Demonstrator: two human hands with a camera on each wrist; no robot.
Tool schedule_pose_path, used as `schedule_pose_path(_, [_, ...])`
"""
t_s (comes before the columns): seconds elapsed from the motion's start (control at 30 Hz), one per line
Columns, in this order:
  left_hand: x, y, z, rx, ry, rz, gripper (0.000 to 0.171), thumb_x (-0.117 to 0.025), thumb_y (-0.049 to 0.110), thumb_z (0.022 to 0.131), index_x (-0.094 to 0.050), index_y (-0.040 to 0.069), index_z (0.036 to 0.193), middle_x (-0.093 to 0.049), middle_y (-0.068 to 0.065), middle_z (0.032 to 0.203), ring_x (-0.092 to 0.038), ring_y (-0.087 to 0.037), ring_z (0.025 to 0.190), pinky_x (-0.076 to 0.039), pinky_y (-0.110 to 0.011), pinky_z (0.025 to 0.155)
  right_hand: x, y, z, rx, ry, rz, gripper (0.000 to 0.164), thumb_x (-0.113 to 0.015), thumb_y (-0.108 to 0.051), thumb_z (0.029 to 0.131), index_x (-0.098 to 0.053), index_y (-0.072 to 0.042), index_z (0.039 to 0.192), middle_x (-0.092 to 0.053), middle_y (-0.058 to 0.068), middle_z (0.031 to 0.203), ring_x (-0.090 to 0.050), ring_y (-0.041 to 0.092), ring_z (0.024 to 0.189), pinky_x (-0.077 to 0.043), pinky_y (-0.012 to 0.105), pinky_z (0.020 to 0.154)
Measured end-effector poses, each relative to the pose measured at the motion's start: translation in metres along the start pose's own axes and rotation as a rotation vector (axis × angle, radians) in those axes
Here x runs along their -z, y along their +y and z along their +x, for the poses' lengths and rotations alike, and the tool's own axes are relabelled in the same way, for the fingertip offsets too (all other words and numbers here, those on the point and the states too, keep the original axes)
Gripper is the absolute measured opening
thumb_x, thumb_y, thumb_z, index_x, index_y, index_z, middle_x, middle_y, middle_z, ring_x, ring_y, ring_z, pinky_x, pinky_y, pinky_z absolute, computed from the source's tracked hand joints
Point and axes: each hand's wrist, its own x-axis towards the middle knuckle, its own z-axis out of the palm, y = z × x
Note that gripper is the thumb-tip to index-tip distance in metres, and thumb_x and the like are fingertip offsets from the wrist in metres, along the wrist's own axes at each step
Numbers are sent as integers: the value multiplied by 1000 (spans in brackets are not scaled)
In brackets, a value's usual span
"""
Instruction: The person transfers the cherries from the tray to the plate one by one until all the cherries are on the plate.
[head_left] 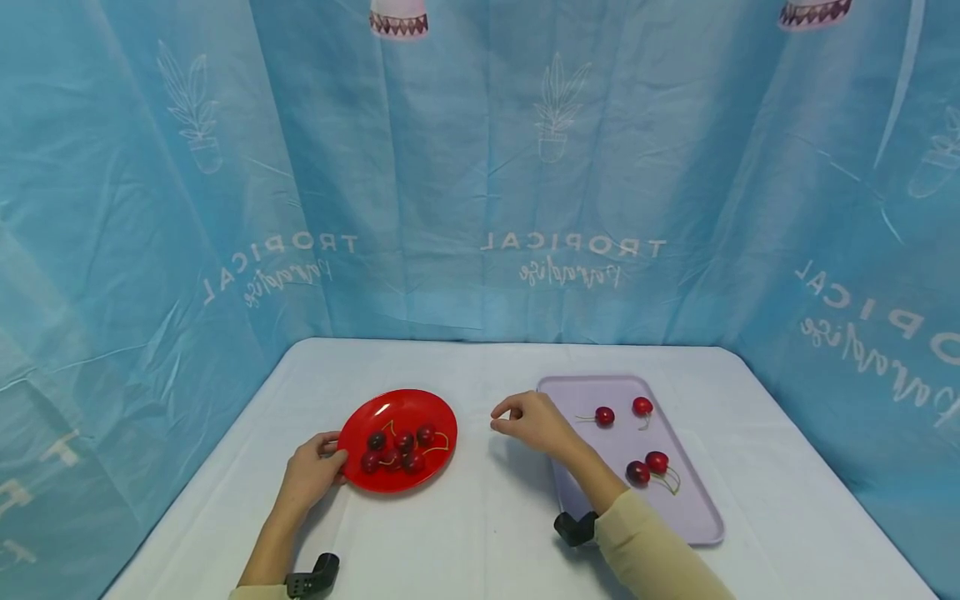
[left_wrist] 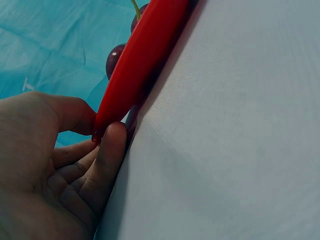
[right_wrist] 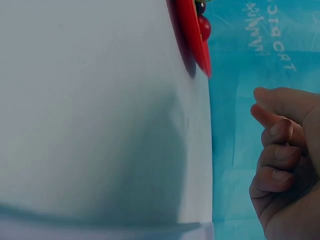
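A round red plate (head_left: 405,404) lies on the white table and carries a cluster of dark red cherries (head_left: 405,443), some with green stems. My left hand (head_left: 306,473) grips its left rim between thumb and fingers, as the left wrist view shows from close by at the plate edge (left_wrist: 135,65). Over the gap between plate and tray hovers my right hand (head_left: 536,421). In the right wrist view the right hand (right_wrist: 285,150) has loosely bent fingers, with thumb and index tips close together and nothing between them. My right forearm passes over part of the lilac tray (head_left: 600,385).
On the tray lie a single cherry (head_left: 603,417), another cherry (head_left: 642,406) near the right rim, and a pair of cherries (head_left: 648,468) farther down. A blue printed curtain (head_left: 465,167) surrounds the back and sides of the white table (head_left: 480,533).
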Motion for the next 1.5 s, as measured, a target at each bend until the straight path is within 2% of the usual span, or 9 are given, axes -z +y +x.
schedule_pose_path(0.33, [0,-1,0,-8,4,4,47,-57,12,89,-48,-6,132,-58,-26,117,-62,-17,67,-51,-18,56,15,13,-6,-50,20,-6,23,-73,-25,84,-75,-9,101,-54,-1,61,-46,14,53,-39,28,48])
schedule_pose_path(0.63, [-1,-2,0,0,-3,2,46,-57,12,90,-48,-5,132,-58,-26,117,-62,-17,68,-53,-22,59,26,27,-14,-68,59,-43,23,-75,-26,83,-75,-11,100,-55,-3,62,-48,14,55,-41,28,50])
schedule_pose_path(0.9, [0,-1,1,-9,-1,4,46,-57,12,90,-48,-5,132,-58,-24,116,-61,-18,70,-52,-20,58,44,36,-20,-102,73,-61,22,-75,-23,82,-75,-10,100,-55,-1,63,-47,15,54,-39,30,48])
schedule_pose_path(1.23, [0,2,-1,-1,6,10,47,-57,12,90,-48,-6,132,-58,-25,116,-61,-18,70,-49,-16,54,58,54,-24,-121,84,-156,16,-73,-24,83,-76,-13,96,-56,-3,68,-49,16,60,-42,31,53])
schedule_pose_path(1.5, [0,1,-1,-9,6,6,47,-58,13,89,-49,-6,131,-58,-25,115,-61,-18,69,-51,-18,57,66,66,-29,-154,102,-258,17,-74,-25,82,-75,-14,95,-58,-4,69,-51,15,59,-44,30,53])
